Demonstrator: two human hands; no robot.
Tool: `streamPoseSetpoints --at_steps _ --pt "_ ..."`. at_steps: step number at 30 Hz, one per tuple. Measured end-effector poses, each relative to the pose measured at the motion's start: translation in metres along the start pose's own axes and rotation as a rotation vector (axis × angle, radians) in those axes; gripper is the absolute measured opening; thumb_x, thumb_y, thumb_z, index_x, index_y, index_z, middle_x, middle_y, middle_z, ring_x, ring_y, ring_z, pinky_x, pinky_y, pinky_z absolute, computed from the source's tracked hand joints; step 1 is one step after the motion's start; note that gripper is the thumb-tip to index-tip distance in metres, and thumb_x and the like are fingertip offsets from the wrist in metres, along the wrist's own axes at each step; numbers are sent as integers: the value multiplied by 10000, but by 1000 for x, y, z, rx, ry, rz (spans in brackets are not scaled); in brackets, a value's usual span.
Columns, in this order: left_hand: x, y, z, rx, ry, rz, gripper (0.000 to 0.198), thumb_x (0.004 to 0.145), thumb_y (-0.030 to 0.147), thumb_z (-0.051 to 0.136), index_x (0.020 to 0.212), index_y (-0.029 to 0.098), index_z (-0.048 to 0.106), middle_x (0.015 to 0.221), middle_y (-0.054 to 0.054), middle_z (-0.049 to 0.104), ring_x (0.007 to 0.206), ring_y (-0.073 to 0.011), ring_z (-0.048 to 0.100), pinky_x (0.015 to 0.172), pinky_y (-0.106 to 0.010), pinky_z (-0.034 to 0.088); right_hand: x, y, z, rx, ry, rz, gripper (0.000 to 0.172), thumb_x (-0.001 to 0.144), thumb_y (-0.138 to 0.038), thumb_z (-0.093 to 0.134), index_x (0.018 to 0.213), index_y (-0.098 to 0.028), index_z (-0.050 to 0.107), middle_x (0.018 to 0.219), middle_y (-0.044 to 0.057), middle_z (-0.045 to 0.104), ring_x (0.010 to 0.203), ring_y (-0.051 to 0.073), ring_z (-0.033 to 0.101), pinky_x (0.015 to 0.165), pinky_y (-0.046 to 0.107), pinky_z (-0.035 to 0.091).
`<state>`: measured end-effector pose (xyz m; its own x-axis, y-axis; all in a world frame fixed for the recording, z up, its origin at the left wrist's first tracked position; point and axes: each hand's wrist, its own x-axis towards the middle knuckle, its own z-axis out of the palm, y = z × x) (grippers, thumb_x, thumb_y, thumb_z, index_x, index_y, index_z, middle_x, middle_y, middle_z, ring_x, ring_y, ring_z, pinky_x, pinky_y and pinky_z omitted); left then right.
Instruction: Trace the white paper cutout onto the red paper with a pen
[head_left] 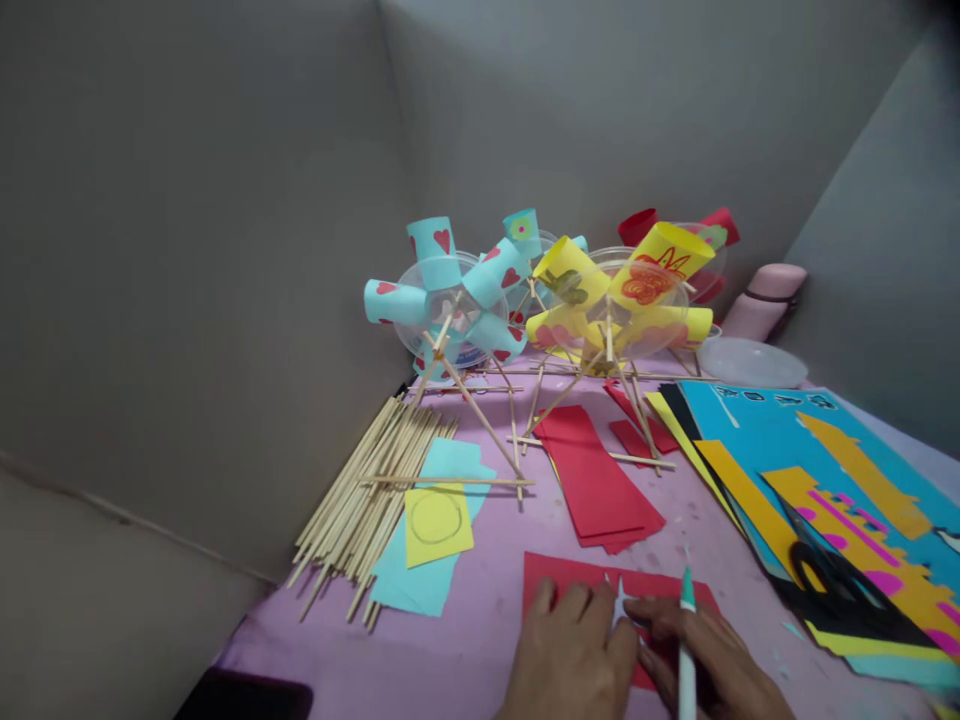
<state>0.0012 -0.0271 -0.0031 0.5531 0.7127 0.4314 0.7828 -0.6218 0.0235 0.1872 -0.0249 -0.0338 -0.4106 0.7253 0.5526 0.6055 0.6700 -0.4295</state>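
Observation:
A strip of red paper lies on the table in front of me. My left hand rests on it, palm down, holding nothing, fingers bent and laid against the sheet. Between both hands a small pale shape with pointed parts shows on the red paper; most of it is covered. My right hand has a white marker with a green end held upright between its fingers. The thumb and fingertips of that hand touch the paper beside the pale shape.
Stick-framed wheels with blue cups and yellow cups stand behind. Left are wooden sticks and a yellow square. Red strips lie ahead; right, coloured sheets, scissors, a clear lid and pink bottle.

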Motion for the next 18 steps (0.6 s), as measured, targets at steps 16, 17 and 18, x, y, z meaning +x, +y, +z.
streamPoseSetpoints --at_steps 16,17,18 --pt "-4 -43 -23 -140 105 28 272 869 123 444 1097 193 575 1041 -51 699 925 -173 647 790 -280 513 19 -20 -6 32 56 142 184 856 -138 504 1027 -205 520 813 58 684 713 204 621 610 317 533" --pt "-5 -42 -21 -114 112 89 256 885 147 433 1086 200 583 1013 -30 712 889 -165 658 765 -269 514 20 -20 -6 25 55 135 187 858 -139 503 1033 -204 518 800 56 687 701 204 621 603 316 531" --pt "-6 -39 -16 -88 111 148 240 906 179 421 1075 210 589 989 -5 722 853 -155 667 739 -258 514 20 -19 -6 18 52 128 194 858 -137 502 1040 -204 515 787 53 689 690 204 622 598 315 529"
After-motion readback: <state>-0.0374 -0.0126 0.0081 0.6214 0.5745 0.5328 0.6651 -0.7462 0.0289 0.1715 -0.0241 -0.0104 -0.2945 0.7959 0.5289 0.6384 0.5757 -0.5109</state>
